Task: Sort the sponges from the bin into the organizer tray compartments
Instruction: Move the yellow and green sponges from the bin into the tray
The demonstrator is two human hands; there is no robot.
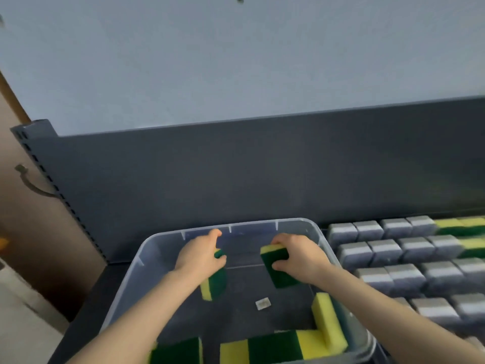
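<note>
A clear plastic bin sits in front of me on a dark shelf. My left hand grips a yellow-and-green sponge inside the bin, held on edge. My right hand grips a second yellow-and-green sponge, green side facing me. More yellow-and-green sponges lie at the bin's near end, one standing against the right wall. To the right, rows of grey sponges fill the organizer tray, with yellow-green ones at its far right.
A dark grey back panel rises behind the bin and tray. A perforated upright stands at the left, beside a brown surface with a hook. A small white label lies on the bin floor.
</note>
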